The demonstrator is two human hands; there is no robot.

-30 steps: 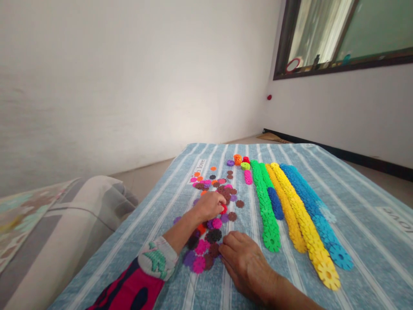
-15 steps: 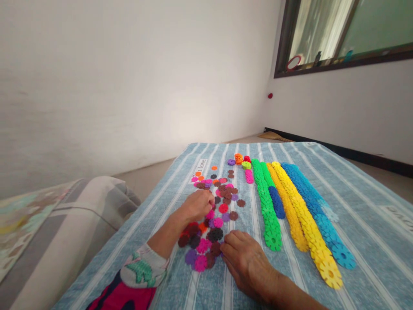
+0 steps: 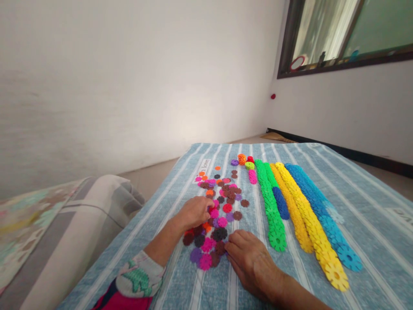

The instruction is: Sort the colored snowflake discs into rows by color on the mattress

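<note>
Left hand (image 3: 195, 212) has pulled back toward the body, off the red disc (image 3: 227, 208). It's now curled over the loose discs (image 3: 215, 224) mid-pile on the bed sheet (image 3: 355, 193); can't tell if it holds one. Right hand (image 3: 251, 260) unchanged: palm down, loosely curled, fingertips touching a brown disc (image 3: 220, 247), nothing visibly gripped. Sorted colour rows (image 3: 271, 202) untouched, so work stays in the pile.

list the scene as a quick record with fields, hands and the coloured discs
surface: blue striped cloth
left hand: curled over the loose discs, fingertips at a pink one; grip unclear
right hand: palm down, fingers open, tips touching dark discs
loose discs: pink, purple, brown, orange, red, lying flat around the hands
rows: green row, short dark blue row, yellow rows, light blue row, side by side right of the pile
far end: orange stack, pink stack
</note>
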